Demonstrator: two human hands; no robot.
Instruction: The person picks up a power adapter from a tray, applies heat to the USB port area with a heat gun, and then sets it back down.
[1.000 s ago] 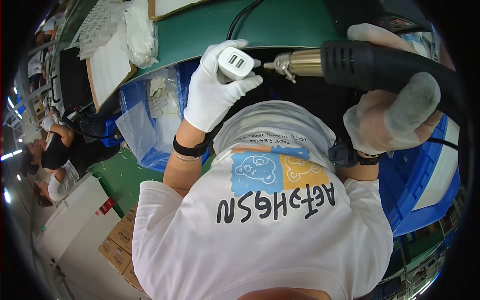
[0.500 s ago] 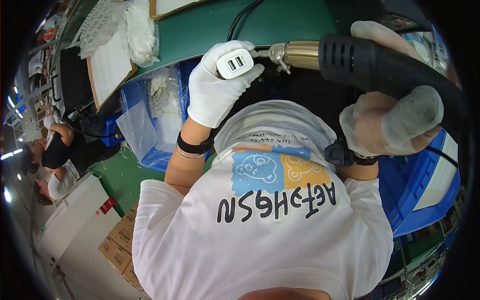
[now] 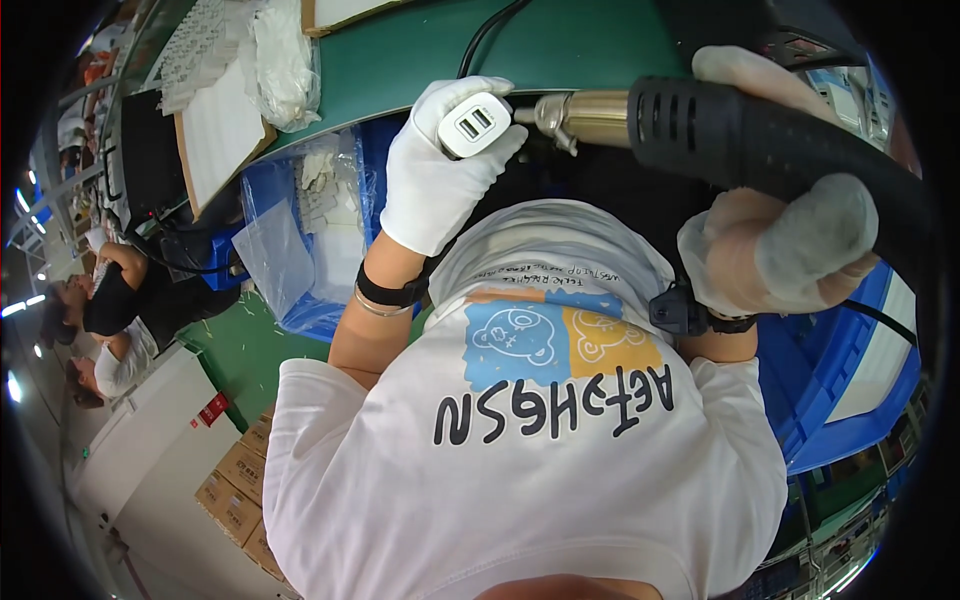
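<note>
My left hand [image 3: 430,195], in a white glove, is closed round a small white USB charger [image 3: 474,125]. The charger's face with two dark ports is turned up. With translucent coverings over its fingers, my right hand [image 3: 775,245] wraps round the thick black body of a hot-air gun [image 3: 690,130]. A metal barrel and narrow nozzle at the gun's front end point left at the charger's side, close to my left fingertips. Whether the nozzle tip touches the charger I cannot tell.
Beyond my hands lies a green worktop [image 3: 590,50] with a black cable [image 3: 487,38]. Blue bins stand at the left [image 3: 270,200] and right [image 3: 800,400]; the left one holds plastic bags and small white pieces. Two people [image 3: 110,300] are at far left, near cartons [image 3: 235,490].
The charger and my left hand have shifted slightly right. The hot-air gun has moved a little to the left, its nozzle still facing the charger.
</note>
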